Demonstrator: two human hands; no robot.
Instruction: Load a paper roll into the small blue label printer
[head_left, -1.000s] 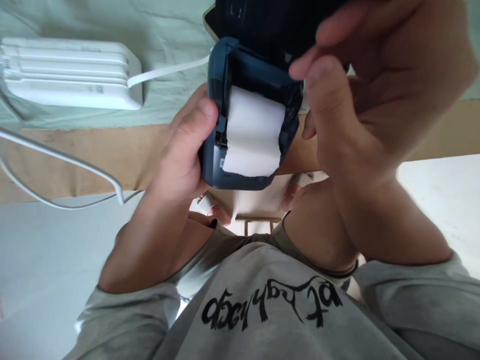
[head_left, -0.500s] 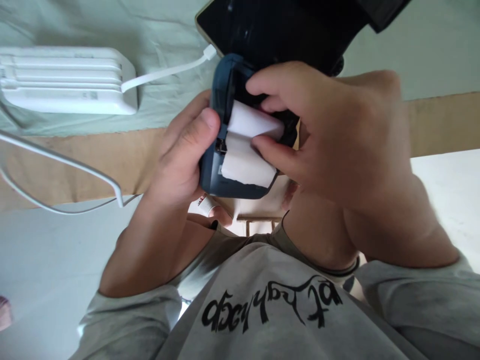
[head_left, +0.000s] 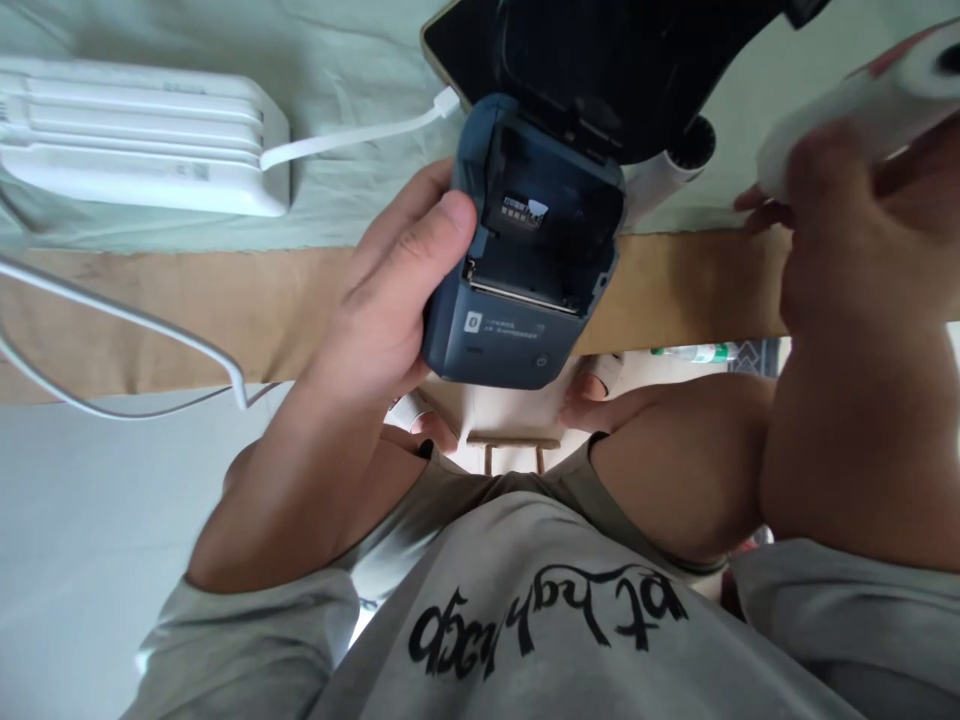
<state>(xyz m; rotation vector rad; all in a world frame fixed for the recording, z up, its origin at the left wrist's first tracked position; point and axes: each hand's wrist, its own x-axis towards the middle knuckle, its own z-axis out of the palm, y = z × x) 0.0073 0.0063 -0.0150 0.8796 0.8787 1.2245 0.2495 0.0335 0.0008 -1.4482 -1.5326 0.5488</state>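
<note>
My left hand (head_left: pixel 390 310) grips a small dark blue label printer (head_left: pixel 525 300) by its left side, over the table's edge. Its lid is open and the paper bay shows dark, with no roll in it. My right hand (head_left: pixel 862 220) is off to the right, raised above the table, closed around a white paper roll (head_left: pixel 862 110). The roll is blurred and partly cut off by the frame's right edge.
A white power bank (head_left: pixel 142 140) lies at the back left on the pale green cloth (head_left: pixel 337 60), a white cable (head_left: pixel 352 135) running from it toward a dark phone (head_left: pixel 600 50) behind the printer. Another white cable (head_left: pixel 150 330) loops at left. A white cylinder (head_left: pixel 667 170) lies behind the printer.
My right hand took hold of the paper roll inside the printer, lifted it out and carried it to the right. The printer's bay now has no roll in it.
</note>
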